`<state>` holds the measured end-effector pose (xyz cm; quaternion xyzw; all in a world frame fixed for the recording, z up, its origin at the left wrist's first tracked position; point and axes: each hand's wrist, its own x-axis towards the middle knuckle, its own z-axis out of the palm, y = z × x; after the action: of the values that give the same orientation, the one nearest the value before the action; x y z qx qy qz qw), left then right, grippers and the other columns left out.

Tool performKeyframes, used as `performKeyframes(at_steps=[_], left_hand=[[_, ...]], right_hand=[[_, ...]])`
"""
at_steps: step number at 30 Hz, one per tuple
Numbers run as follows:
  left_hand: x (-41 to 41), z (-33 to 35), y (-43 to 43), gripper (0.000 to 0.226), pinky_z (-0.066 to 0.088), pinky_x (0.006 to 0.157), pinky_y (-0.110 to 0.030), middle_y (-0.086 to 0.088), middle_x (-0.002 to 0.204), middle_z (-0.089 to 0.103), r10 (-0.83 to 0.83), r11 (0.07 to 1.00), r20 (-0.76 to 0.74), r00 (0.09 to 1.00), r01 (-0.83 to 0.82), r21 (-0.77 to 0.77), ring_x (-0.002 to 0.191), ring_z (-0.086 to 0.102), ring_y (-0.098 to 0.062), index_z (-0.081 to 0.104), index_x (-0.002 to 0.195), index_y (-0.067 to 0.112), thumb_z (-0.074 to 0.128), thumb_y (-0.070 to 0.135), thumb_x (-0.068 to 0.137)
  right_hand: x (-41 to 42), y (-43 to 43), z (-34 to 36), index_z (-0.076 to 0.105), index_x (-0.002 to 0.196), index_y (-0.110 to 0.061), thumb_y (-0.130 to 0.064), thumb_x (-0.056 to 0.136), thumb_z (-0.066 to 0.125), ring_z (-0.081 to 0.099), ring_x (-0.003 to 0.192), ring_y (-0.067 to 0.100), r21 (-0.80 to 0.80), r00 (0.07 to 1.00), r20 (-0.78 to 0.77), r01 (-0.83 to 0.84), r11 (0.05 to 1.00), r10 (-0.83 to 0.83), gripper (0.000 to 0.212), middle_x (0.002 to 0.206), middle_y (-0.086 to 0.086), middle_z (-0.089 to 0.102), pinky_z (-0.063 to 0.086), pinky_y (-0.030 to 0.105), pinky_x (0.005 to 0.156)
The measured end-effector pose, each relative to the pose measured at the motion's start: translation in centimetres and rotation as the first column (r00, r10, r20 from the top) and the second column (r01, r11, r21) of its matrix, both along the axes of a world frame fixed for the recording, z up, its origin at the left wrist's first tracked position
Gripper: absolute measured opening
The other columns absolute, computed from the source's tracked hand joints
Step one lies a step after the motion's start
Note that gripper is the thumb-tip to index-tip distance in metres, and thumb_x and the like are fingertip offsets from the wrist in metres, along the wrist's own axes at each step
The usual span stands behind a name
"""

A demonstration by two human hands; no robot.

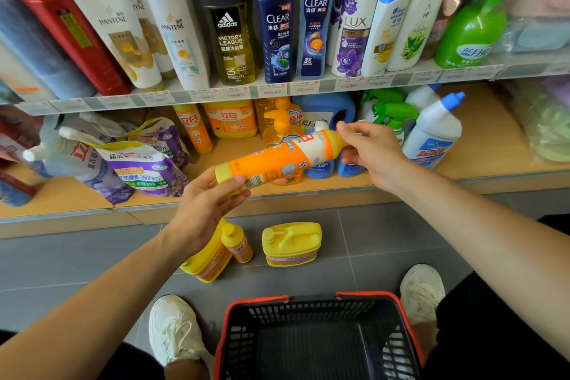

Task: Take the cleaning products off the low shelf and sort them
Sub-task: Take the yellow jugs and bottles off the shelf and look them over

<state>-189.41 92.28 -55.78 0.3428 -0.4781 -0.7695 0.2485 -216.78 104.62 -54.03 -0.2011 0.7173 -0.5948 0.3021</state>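
Left hand (205,203): gripping the base end of the long orange bottle (277,160), fingers curling under it and thumb lying over the barcode side; right hand (370,151): pinching the yellow cap end between thumb and fingertips. The bottle is lying nearly level between the two hands, cap end a little higher, hanging in front of the low shelf (493,139) and above the floor (401,225), touching neither. Progress, judging from the layout: early to middle. Three pieces are standing on the floor just below the shelf edge, all yellow-orange and reading as one sorted lot: a large yellow jug (206,265) partly hiding behind the left wrist, a small orange bottle (237,244) just beside it, and a second yellow jug (291,244) a little apart to the right; the held bottle is probably joining this lot. Remaining on the low shelf, left to right: refill pouches (138,163) slumping in a heap, an upright orange bottle (194,129), an orange jug (231,117), an orange pump bottle (280,126), a blue detergent jug (327,108), small blue bottles (320,170) at the front edge, green trigger sprays (388,111), a white bottle with blue cap (435,129). Most of the stock is therefore waiting to come off. Container: a black shopping basket (317,299) with a red rim, sitting between the person's white shoes (172,327), its visible interior showing nothing inside
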Motion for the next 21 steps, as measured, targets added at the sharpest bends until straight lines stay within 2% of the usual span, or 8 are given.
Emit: performKeyframes(at_steps=[2, 4, 7, 9, 12, 15, 18, 21], left_hand=[[0.0, 0.0, 0.0, 0.046, 0.06, 0.078, -0.026, -0.011, 0.114, 0.074, 0.007, 1.0, -0.018, 1.0, -0.007, -0.025, 0.105, 0.073, -0.029, 0.064, 0.118, 0.011, 0.076, 0.021, 0.075], [0.0, 0.2, 0.0, 0.044, 0.06, 0.079, -0.027, -0.007, 0.111, 0.075, 0.009, 0.996, -0.026, 1.0, -0.011, -0.087, 0.107, 0.072, -0.029, 0.064, 0.116, 0.013, 0.078, 0.021, 0.075], [0.0, 0.8, 0.2, 0.044, 0.061, 0.08, -0.03, -0.002, 0.108, 0.075, 0.001, 0.948, 0.074, 0.997, 0.023, -0.316, 0.105, 0.072, -0.026, 0.067, 0.112, 0.023, 0.083, 0.028, 0.071], [-0.2, 1.2, 0.5, 0.047, 0.061, 0.081, -0.032, 0.002, 0.109, 0.073, 0.005, 0.861, 0.182, 0.983, 0.088, -0.501, 0.104, 0.07, -0.02, 0.067, 0.113, 0.031, 0.086, 0.033, 0.07], [-0.8, 1.7, 1.7, 0.054, 0.061, 0.078, -0.032, 0.011, 0.11, 0.07, -0.021, 0.75, 0.235, 0.972, 0.171, -0.639, 0.102, 0.068, -0.012, 0.066, 0.118, 0.032, 0.088, 0.036, 0.068], [-1.4, 2.1, 2.7, 0.058, 0.06, 0.081, -0.033, 0.012, 0.109, 0.07, -0.039, 0.713, 0.238, 0.97, 0.194, -0.673, 0.103, 0.068, -0.012, 0.066, 0.122, 0.025, 0.09, 0.03, 0.07], [-1.5, 2.5, 2.9, 0.059, 0.06, 0.078, -0.028, 0.016, 0.103, 0.07, -0.046, 0.718, 0.22, 0.974, 0.185, -0.671, 0.1, 0.068, -0.014, 0.066, 0.125, 0.024, 0.087, 0.034, 0.071], [-1.4, 2.9, 2.8, 0.05, 0.062, 0.077, -0.033, 0.001, 0.1, 0.074, -0.1, 0.808, 0.139, 0.985, 0.162, -0.567, 0.093, 0.073, -0.023, 0.066, 0.125, 0.02, 0.078, 0.036, 0.079]], right_hand=[[0.1, 0.1, -0.1, 0.071, 0.097, -0.023, -0.032, 0.094, 0.069, 0.065, 0.068, 0.012, 0.044, 0.995, -0.089, -0.03, 0.999, 0.034, 0.01, 0.091, 0.006, 0.067, 0.055, 0.021, 0.06], [0.1, 0.2, -0.2, 0.072, 0.101, -0.024, -0.023, 0.094, 0.069, 0.064, 0.089, 0.01, 0.084, 0.973, -0.216, -0.064, 0.994, 0.081, 0.008, 0.102, 0.004, 0.069, 0.053, 0.019, 0.075], [0.9, 0.4, 0.5, 0.072, 0.113, -0.023, -0.019, 0.089, 0.075, 0.058, 0.108, 0.006, 0.158, 0.866, -0.461, -0.137, 0.978, 0.196, 0.025, 0.117, -0.005, 0.067, 0.044, 0.01, 0.089], [2.0, 0.6, 1.0, 0.068, 0.124, -0.023, -0.022, 0.084, 0.08, 0.054, 0.119, 0.001, 0.189, 0.753, -0.555, -0.3, 0.935, 0.354, 0.042, 0.124, -0.012, 0.064, 0.041, 0.013, 0.1], [4.7, 1.0, 0.5, 0.054, 0.142, -0.026, -0.03, 0.077, 0.086, 0.046, 0.121, -0.013, 0.259, 0.605, -0.523, -0.558, 0.789, 0.6, 0.073, 0.134, -0.015, 0.056, 0.034, 0.002, 0.099], [6.8, 1.1, -0.7, 0.043, 0.147, -0.034, -0.037, 0.076, 0.087, 0.051, 0.121, -0.004, 0.284, 0.545, -0.496, -0.633, 0.72, 0.676, 0.084, 0.135, -0.016, 0.055, 0.046, 0.01, 0.096], [7.2, 1.1, -1.2, 0.048, 0.144, -0.029, -0.033, 0.076, 0.087, 0.057, 0.116, 0.0, 0.208, 0.586, -0.498, -0.636, 0.743, 0.64, 0.078, 0.129, -0.014, 0.059, 0.051, 0.02, 0.095], [7.4, 1.3, -1.4, 0.051, 0.139, -0.028, -0.027, 0.075, 0.088, 0.061, 0.121, 0.009, 0.081, 0.675, -0.397, -0.65, 0.756, 0.623, 0.075, 0.131, -0.005, 0.063, 0.053, 0.037, 0.102]])
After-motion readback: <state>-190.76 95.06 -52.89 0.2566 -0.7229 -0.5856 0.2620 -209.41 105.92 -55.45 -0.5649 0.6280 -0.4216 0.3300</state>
